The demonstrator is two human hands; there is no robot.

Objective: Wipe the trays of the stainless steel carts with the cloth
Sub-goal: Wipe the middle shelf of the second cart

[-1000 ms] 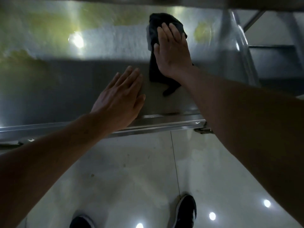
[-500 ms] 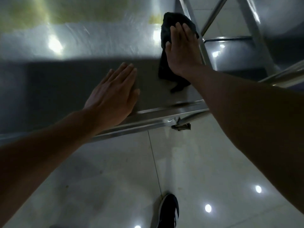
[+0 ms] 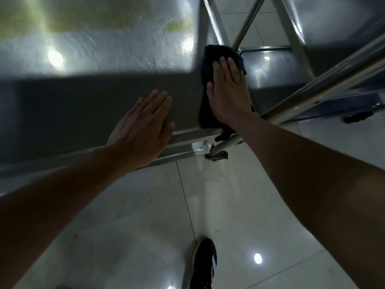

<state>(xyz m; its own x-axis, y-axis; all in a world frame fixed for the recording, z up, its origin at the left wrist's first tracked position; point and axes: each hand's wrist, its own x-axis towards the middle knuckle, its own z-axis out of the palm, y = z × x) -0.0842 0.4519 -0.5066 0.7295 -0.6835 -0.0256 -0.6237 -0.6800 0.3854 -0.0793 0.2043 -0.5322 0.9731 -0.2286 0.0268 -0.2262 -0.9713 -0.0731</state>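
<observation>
The dark cloth [image 3: 208, 105] lies bunched at the right end of the cart's tray [image 3: 93, 101], its far part reaching the tray's right edge and its near tail hanging over the front rim [image 3: 193, 135]. The right hand [image 3: 227, 90] lies flat on top of it, fingers straight and close together, pressing it down rather than gripping it. The cloth looks soft, light and limp, so it should slide readily on smooth steel under a flat palm; a flat press over its middle seems the best hold, since a loose corner could drag or fold under.

Left of the cloth, the left hand [image 3: 143, 124] rests flat on the tray near the front rim, fingers straight, holding nothing, apparently bracing.

The tray's surface stretches well to the left of the cloth, with a bright reflecting band and yellowish smears [image 3: 175, 27] toward its far side; that is where open room for strokes lies. To the right of the cloth there is little room: the tray ends there, slanted steel posts [image 3: 216, 24] rise just beyond, and a second cart's tray [image 3: 268, 69] and rail [image 3: 325, 80] stand close by. Below the front rim are the tiled floor [image 3: 145, 215] and a dark shoe [image 3: 203, 265].
</observation>
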